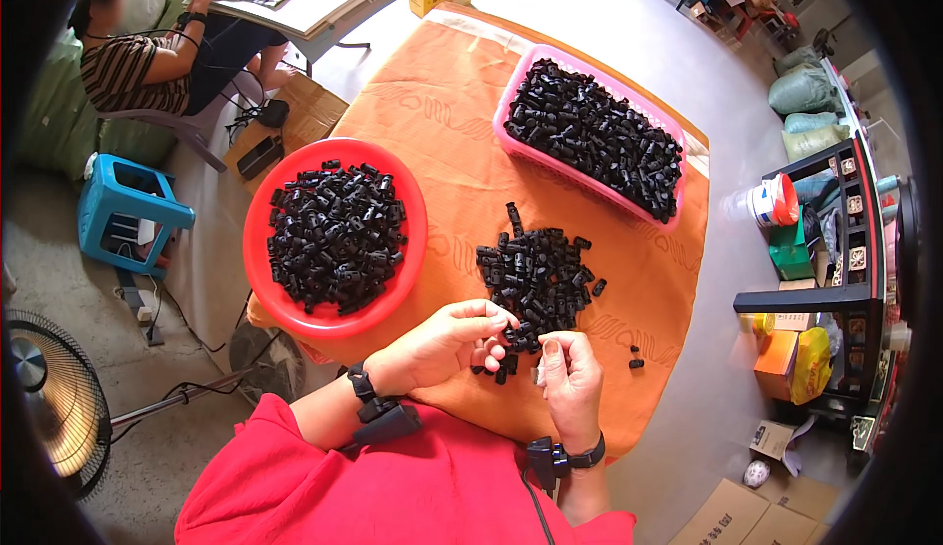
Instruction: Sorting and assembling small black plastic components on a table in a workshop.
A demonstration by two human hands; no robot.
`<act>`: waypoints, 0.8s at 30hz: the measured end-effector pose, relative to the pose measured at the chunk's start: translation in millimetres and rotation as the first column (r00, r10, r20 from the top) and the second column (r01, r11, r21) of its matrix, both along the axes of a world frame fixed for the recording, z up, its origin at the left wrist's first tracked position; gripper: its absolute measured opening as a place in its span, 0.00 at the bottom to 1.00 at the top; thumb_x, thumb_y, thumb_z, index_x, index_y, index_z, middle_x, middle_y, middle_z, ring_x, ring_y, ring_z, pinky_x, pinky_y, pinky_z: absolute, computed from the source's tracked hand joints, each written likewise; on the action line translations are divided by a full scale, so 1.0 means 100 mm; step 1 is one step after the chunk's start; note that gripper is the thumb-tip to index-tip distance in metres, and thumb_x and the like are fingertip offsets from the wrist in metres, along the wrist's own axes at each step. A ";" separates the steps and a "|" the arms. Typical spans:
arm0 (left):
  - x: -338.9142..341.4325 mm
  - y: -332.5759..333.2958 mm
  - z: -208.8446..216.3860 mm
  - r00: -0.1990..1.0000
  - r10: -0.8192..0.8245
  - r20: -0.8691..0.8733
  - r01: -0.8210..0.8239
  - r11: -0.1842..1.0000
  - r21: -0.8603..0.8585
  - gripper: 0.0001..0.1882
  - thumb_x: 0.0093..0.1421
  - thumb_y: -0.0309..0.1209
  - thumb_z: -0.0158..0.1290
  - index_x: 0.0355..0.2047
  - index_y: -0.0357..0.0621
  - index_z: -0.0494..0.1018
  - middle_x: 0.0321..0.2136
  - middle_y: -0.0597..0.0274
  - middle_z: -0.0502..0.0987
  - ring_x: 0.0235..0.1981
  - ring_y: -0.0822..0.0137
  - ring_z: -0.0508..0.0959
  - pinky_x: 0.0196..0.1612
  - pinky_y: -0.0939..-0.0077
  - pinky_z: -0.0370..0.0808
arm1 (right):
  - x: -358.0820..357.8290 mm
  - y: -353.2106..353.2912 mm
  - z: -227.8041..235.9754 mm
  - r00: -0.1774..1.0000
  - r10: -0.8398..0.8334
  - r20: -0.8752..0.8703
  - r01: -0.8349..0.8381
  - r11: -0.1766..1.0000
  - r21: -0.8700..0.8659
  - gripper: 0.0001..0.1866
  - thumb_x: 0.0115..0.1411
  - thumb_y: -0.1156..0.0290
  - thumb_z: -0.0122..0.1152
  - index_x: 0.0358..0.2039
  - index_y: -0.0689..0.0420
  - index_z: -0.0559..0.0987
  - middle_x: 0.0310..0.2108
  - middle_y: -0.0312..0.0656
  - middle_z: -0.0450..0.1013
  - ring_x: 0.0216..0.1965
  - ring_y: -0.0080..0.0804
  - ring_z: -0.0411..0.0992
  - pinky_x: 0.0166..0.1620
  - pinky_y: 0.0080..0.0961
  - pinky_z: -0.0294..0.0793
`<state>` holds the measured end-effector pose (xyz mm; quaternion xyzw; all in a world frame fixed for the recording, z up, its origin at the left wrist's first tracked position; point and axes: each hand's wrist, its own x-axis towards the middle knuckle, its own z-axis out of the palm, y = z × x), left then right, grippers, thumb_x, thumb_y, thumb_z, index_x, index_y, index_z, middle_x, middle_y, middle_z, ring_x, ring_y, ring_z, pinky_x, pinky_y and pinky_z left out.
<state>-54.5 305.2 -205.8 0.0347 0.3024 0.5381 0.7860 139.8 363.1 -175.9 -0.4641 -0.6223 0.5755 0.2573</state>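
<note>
A loose pile of small black plastic pieces [535, 275], short and tube-like as cord locks, lies on the orange cloth before me. My left hand [454, 341] is at the pile's near left edge, thumb and fingertips pinched together; dark pieces just behind hide whether one is in them. At the near right edge, my right hand [571, 378] is closed with its thumb against the fingers. Something small and pale shows by its fingertips, too small to name. A red round basin [416, 241] full of similar black pieces stands left of the pile.
A pink plastic basket [589, 190] heaped with black pieces stands far right on the orange-covered table [413, 142]. A few loose pieces [636, 358] lie at right. Left are a fan [59, 398] and a blue stool [133, 211]; another person [138, 64] sits at a far-left table.
</note>
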 end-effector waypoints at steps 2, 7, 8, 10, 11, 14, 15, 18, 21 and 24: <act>0.00 -0.01 0.01 0.998 -0.001 0.055 0.001 1.000 0.000 0.10 0.68 0.29 0.50 0.47 0.40 0.73 0.34 0.64 0.77 0.33 0.73 0.77 0.37 0.78 0.77 | -0.01 -0.01 0.03 1.000 0.018 -0.008 -0.018 1.000 0.011 0.07 0.70 0.69 0.53 0.40 0.59 0.74 0.21 0.28 0.66 0.21 0.12 0.63 0.25 0.12 0.65; 0.07 -0.01 0.06 1.000 -0.016 0.026 0.016 1.000 -0.005 0.11 0.66 0.27 0.53 0.48 0.39 0.73 0.38 0.59 0.79 0.38 0.69 0.80 0.41 0.77 0.78 | -0.01 -0.04 0.06 0.998 0.043 -0.040 -0.043 0.999 0.003 0.08 0.69 0.69 0.55 0.42 0.60 0.74 0.23 0.29 0.68 0.22 0.12 0.65 0.26 0.12 0.67; 0.08 -0.02 0.06 1.000 -0.004 0.020 0.004 1.000 -0.001 0.12 0.65 0.25 0.54 0.48 0.39 0.72 0.38 0.59 0.79 0.39 0.68 0.80 0.43 0.75 0.78 | -0.02 -0.05 0.08 0.997 0.057 -0.050 -0.056 0.998 0.017 0.07 0.68 0.70 0.56 0.43 0.60 0.74 0.25 0.30 0.70 0.23 0.12 0.66 0.26 0.13 0.68; 0.11 -0.04 0.01 1.000 -0.001 -0.010 0.002 1.000 0.026 0.12 0.65 0.25 0.54 0.48 0.39 0.72 0.39 0.58 0.79 0.39 0.68 0.80 0.43 0.75 0.78 | -0.01 -0.05 0.06 0.996 0.069 -0.058 -0.067 0.997 0.031 0.07 0.67 0.72 0.57 0.44 0.60 0.74 0.26 0.31 0.72 0.24 0.13 0.67 0.27 0.13 0.69; 0.12 -0.05 -0.01 0.999 0.003 -0.040 0.000 0.999 0.053 0.11 0.65 0.25 0.54 0.48 0.39 0.72 0.39 0.58 0.78 0.40 0.67 0.81 0.44 0.74 0.78 | 0.01 -0.04 0.03 0.996 0.080 -0.045 -0.078 0.995 0.058 0.08 0.66 0.73 0.58 0.44 0.60 0.74 0.28 0.34 0.75 0.25 0.14 0.70 0.28 0.15 0.72; 0.12 -0.06 0.03 0.996 -0.029 -0.087 0.034 0.998 0.058 0.11 0.65 0.26 0.54 0.47 0.38 0.72 0.39 0.57 0.78 0.41 0.65 0.81 0.45 0.73 0.79 | 0.03 -0.03 0.01 0.995 0.085 -0.050 -0.082 0.995 0.058 0.09 0.65 0.75 0.60 0.44 0.61 0.74 0.30 0.36 0.77 0.26 0.16 0.73 0.29 0.16 0.74; 0.13 -0.06 0.05 0.996 -0.028 -0.086 0.033 0.998 0.057 0.11 0.65 0.26 0.54 0.47 0.38 0.72 0.39 0.57 0.78 0.41 0.65 0.81 0.45 0.73 0.79 | 0.03 -0.03 0.02 0.994 0.080 -0.069 -0.078 0.996 0.032 0.08 0.65 0.75 0.60 0.44 0.60 0.74 0.30 0.36 0.77 0.26 0.15 0.72 0.28 0.16 0.74; 0.15 -0.04 0.08 0.999 -0.010 -0.043 0.012 0.999 0.038 0.10 0.66 0.28 0.53 0.46 0.38 0.72 0.39 0.57 0.78 0.40 0.65 0.81 0.45 0.73 0.79 | 0.05 -0.03 0.00 0.994 0.077 -0.079 -0.075 0.997 0.025 0.08 0.65 0.76 0.59 0.44 0.60 0.75 0.30 0.35 0.77 0.26 0.15 0.72 0.28 0.15 0.73; 0.14 -0.05 0.07 1.000 -0.019 0.016 0.018 0.999 0.027 0.10 0.67 0.30 0.52 0.44 0.38 0.72 0.39 0.56 0.78 0.40 0.65 0.81 0.44 0.74 0.78 | 0.05 -0.03 0.04 0.992 0.098 -0.077 -0.095 0.995 0.041 0.08 0.65 0.76 0.58 0.44 0.61 0.75 0.30 0.35 0.77 0.25 0.14 0.71 0.27 0.15 0.72; 0.13 -0.06 0.03 0.996 -0.084 0.010 0.083 0.995 0.046 0.10 0.68 0.32 0.51 0.43 0.38 0.72 0.39 0.56 0.78 0.39 0.65 0.81 0.42 0.75 0.79 | 0.05 -0.03 0.04 0.990 0.101 -0.096 -0.098 0.994 0.038 0.08 0.65 0.76 0.58 0.45 0.60 0.76 0.31 0.36 0.78 0.25 0.14 0.71 0.27 0.15 0.72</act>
